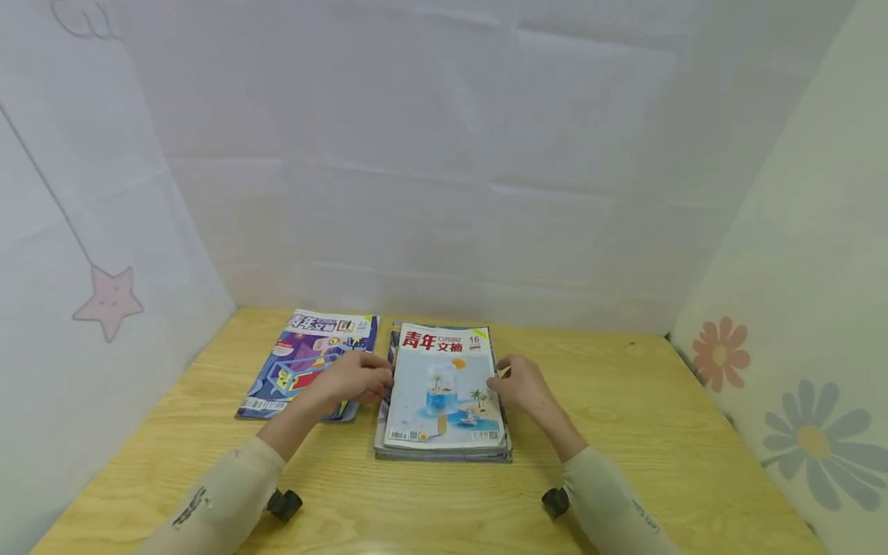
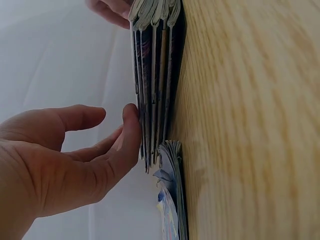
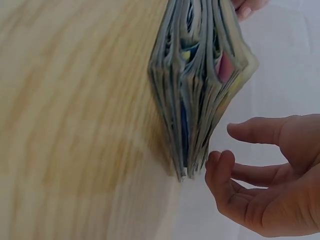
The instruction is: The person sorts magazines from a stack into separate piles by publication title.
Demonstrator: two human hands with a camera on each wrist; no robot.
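hands [image 1: 357,378] [image 1: 523,383] flank the magazine stack [image 1: 444,393], fingers touching its edges.

A stack of magazines [image 1: 444,393] lies on the table [image 1: 624,432], right of a single magazine [image 1: 305,362].

Soft, even light fills the head view, bright and without glare; the white walls [image 1: 430,154] look washed out and pale. The hands cast only faint shadows on the desk [image 1: 624,432]. Straight edges bend toward the corners, a wide-lens distortion. The magazine cover [image 1: 444,385] stays readable. In the right wrist view the desk [image 3: 75,120] is smeared with blur, and the stack [image 3: 200,100] is soft. The left wrist view is sharper, its wood grain slightly blurred.
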